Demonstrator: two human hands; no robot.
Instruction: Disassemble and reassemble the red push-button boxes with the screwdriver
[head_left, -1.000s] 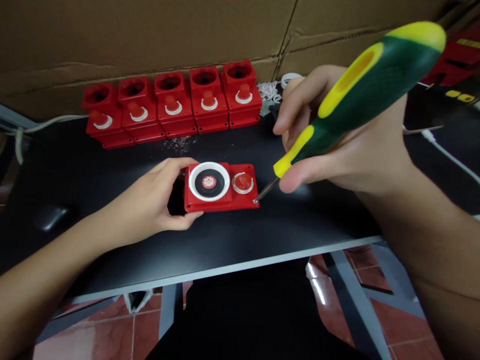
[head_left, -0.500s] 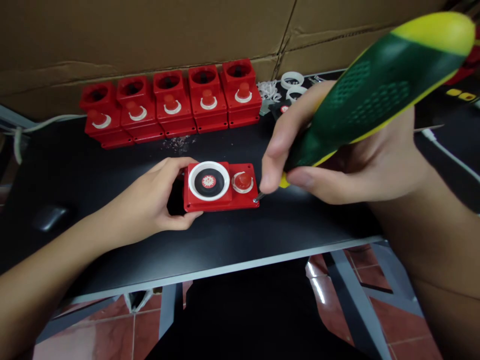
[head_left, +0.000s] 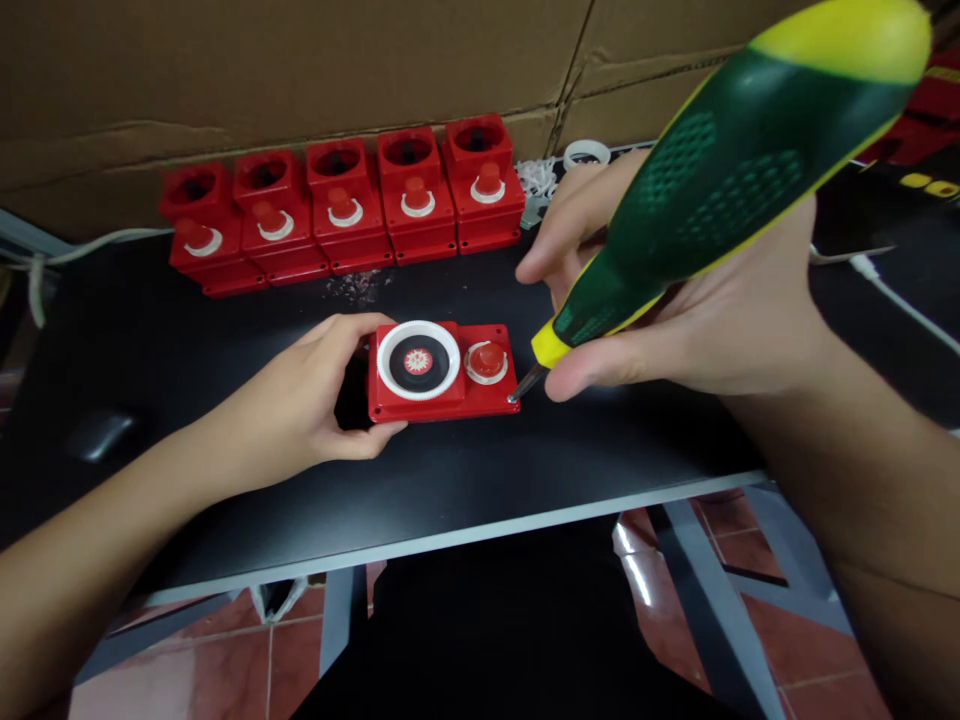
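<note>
My left hand (head_left: 337,385) grips the left end of a red box (head_left: 480,400), thumb at its near edge and fingers at the far one. On the box's top sit a white ring (head_left: 384,375) around a black disc with a red and white emblem, and a red knob (head_left: 487,357) in a white collar. A green and yellow screwdriver (head_left: 720,180) is in my right hand (head_left: 637,300), its thumb along the handle and its index finger lifted off. The tip meets a small screw (head_left: 511,399) at the box's near right corner.
Several red housings (head_left: 345,215) stand in a row at the back, before a cardboard wall (head_left: 300,70). Behind my right hand are a white ring (head_left: 586,153) and white scraps (head_left: 536,178). A black mouse-like object (head_left: 101,435) lies left; a white cable (head_left: 900,305) runs right.
The screwdriver handle has shifted slightly left and up, and my right index finger has opened away from its neck. The tip stays at the corner screw; my left hand and the box are still.
</note>
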